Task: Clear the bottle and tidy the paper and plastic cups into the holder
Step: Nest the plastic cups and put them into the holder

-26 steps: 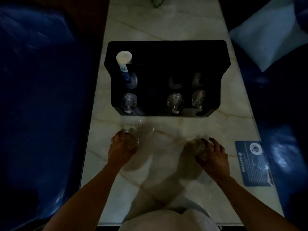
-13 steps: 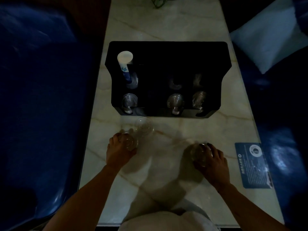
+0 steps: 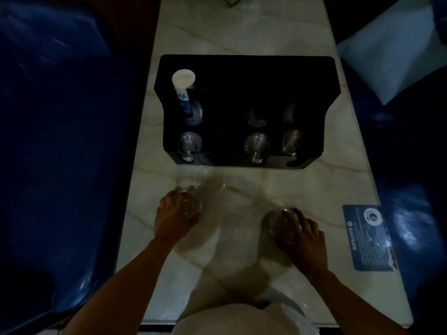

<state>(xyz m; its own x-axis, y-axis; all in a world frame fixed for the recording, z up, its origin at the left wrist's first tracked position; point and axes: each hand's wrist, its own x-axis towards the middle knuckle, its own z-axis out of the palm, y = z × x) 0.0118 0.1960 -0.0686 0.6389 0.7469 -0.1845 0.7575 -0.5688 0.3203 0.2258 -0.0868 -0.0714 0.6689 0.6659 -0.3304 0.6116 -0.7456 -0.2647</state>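
Note:
A black cup holder (image 3: pixel 246 68) stands across the marble table (image 3: pixel 242 27). A white and blue stack of paper cups (image 3: pixel 183 93) sticks out of its back left slot, and clear plastic cups (image 3: pixel 257 147) fill several other slots. My left hand (image 3: pixel 173 218) is wrapped around a clear plastic cup (image 3: pixel 191 205) on the table, just in front of the holder's left end. A second clear cup (image 3: pixel 211 181) stands touching it, free of my hand. My right hand (image 3: pixel 301 235) grips another clear plastic cup (image 3: pixel 278 221) nearer the table's right side. No bottle is visible.
A blue printed card (image 3: pixel 368 238) lies flat at the table's right edge. Dark blue seats (image 3: pixel 60 141) flank both sides, with a pale cushion (image 3: pixel 391 52) on the right one. The room is dim.
My right hand has closed further over its clear cup and slid slightly toward me. The left hand and its cup have stayed in place.

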